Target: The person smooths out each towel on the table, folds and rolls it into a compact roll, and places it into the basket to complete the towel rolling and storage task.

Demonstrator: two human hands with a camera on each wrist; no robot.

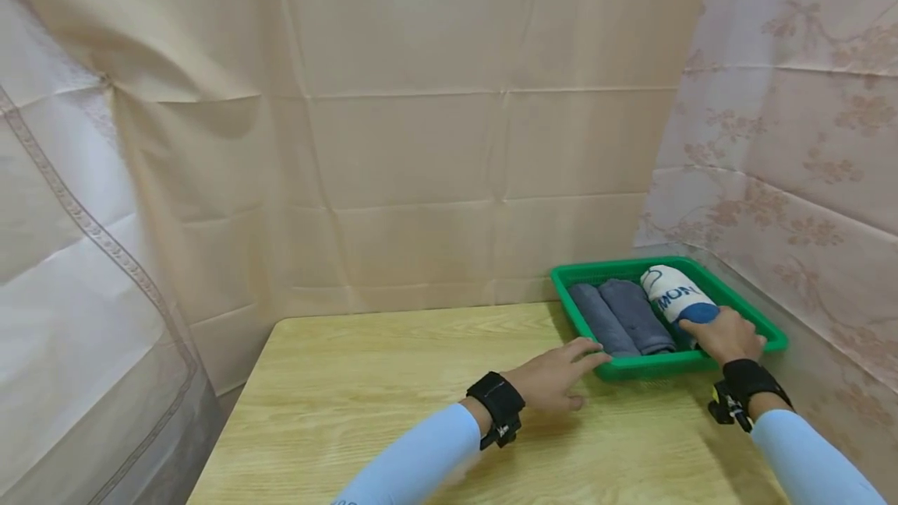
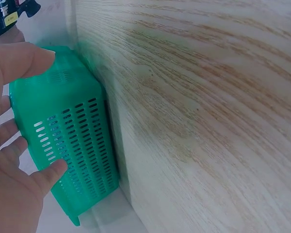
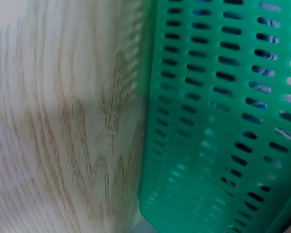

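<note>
A green plastic basket [image 1: 659, 365] with slotted sides stands at the table's far right corner. Two dark grey rolled towels [image 1: 634, 314] lie side by side in it. To their right is a white and blue rolled cloth [image 1: 675, 293] with blue lettering. My right hand [image 1: 726, 336] reaches over the basket's near rim and grips the near blue end of this roll; its fingertips are hidden. My left hand [image 1: 550, 376] is spread, fingertips right at the basket's near left corner. In the left wrist view, the left hand's fingers [image 2: 51, 174] overlap the slotted side.
The wooden table [image 1: 393, 380] extends to the left of the basket. A beige cloth [image 1: 421, 139] hangs behind it, a flowered cloth [image 1: 807, 139] on the right and a white cloth [image 1: 70, 318] on the left.
</note>
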